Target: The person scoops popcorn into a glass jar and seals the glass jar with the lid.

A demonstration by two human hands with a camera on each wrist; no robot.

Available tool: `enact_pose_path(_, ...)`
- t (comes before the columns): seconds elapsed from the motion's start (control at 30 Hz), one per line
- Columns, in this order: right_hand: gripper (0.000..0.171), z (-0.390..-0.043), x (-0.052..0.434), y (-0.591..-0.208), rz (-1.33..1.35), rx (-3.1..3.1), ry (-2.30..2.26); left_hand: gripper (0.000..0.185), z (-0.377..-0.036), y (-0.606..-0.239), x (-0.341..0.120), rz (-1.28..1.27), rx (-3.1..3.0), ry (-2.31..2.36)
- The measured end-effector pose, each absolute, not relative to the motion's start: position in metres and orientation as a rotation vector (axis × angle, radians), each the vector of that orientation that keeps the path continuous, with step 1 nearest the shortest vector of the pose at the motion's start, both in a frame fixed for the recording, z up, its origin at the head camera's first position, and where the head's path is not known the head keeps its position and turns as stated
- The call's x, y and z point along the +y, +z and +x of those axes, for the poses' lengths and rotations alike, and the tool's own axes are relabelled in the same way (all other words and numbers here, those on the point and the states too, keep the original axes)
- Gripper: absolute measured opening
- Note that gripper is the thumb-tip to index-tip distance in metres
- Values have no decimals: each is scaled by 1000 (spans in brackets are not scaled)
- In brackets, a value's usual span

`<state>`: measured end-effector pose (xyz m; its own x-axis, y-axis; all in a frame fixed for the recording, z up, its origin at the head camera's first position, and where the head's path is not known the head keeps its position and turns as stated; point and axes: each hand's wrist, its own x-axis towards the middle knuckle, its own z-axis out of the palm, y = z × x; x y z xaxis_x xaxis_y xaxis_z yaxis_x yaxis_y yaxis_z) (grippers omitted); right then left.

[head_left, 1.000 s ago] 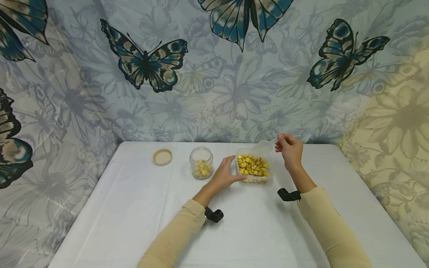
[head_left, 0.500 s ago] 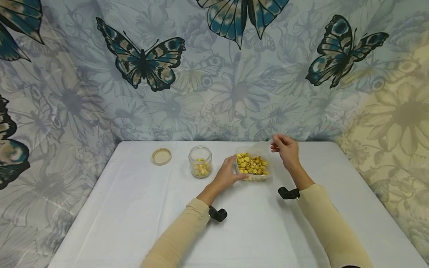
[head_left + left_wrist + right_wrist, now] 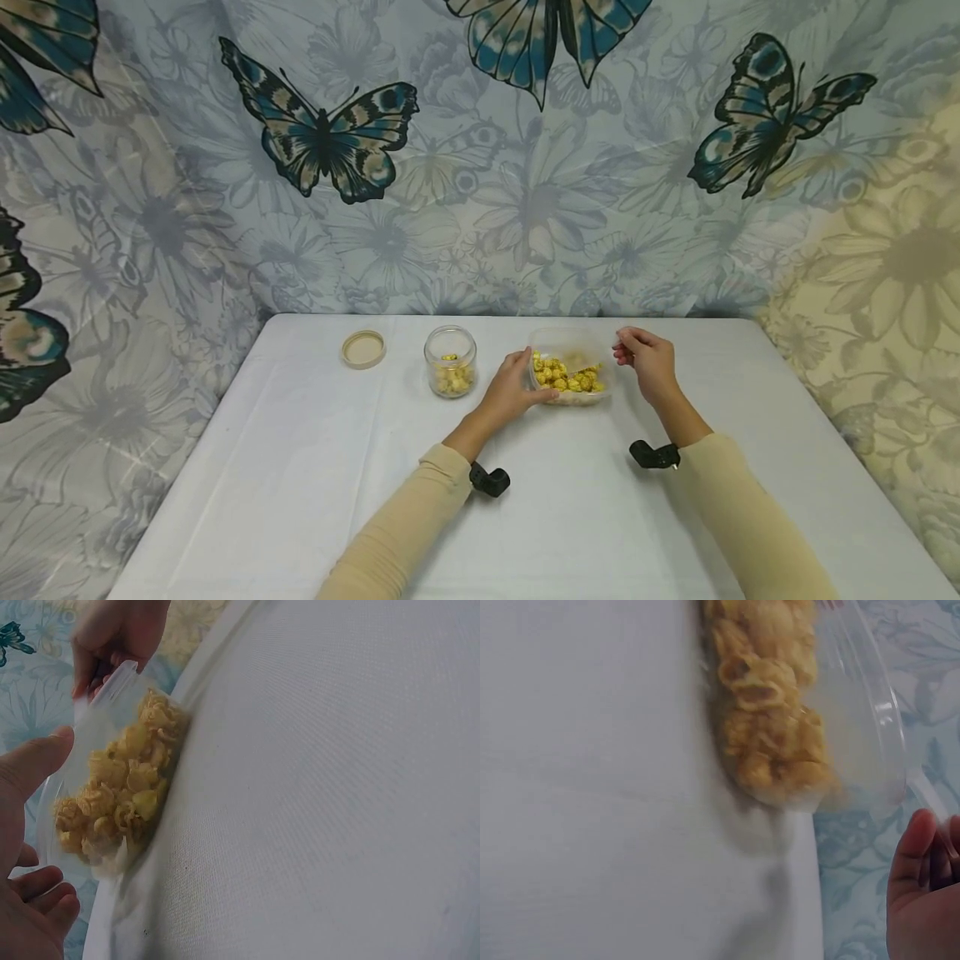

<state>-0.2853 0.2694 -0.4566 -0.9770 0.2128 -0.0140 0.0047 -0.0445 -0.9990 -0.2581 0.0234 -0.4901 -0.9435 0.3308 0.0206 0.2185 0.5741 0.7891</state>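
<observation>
A clear plastic container (image 3: pixel 573 398) of yellow popcorn (image 3: pixel 551 371) sits near the table's back edge. My left hand (image 3: pixel 508 390) holds its left side, thumb at the front and fingers toward the back. In the left wrist view the thumb (image 3: pixel 49 754) lies at the rim. My right hand (image 3: pixel 647 360), right of the container, pinches the thin handle of a translucent plastic scoop (image 3: pixel 928 801). The scoop's far end overlaps the popcorn at the back of the container and is partly blurred. Left of the container stands a glass jar (image 3: pixel 450 367) partly filled with popcorn.
A round beige-rimmed lid (image 3: pixel 363 350) lies left of the jar on the white-covered table (image 3: pixel 300 483). Behind the table's back edge hangs a butterfly-patterned cloth (image 3: pixel 495 208). Each wrist carries a black camera.
My right hand has moved the scoop from behind and right of the container down over the popcorn. My left hand has moved slightly right, closing onto the container's side. Jar and lid stay put.
</observation>
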Motion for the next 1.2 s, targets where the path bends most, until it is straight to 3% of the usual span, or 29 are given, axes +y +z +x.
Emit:
enact_pose_path(0.27,19,-266,266,-458,-296,-1979,2230,94,-257,-487,23,491,2691,1294)
enact_pose_path(0.47,11,-259,262,-460,-317,-1958,2233,95,-258,-486,23,479,2692,1291)
enact_pose_path(0.57,16,-257,261,-461,-315,-1947,2241,95,-258,-486,23,475,2686,1305)
enact_pose_path(0.93,13,-256,274,-463,61,-2024,2191,94,-257,-487,22,466,2667,1328)
enact_pose_path(1.2,19,-255,270,-467,23,-1932,2329,95,-257,-488,21,471,2665,1321)
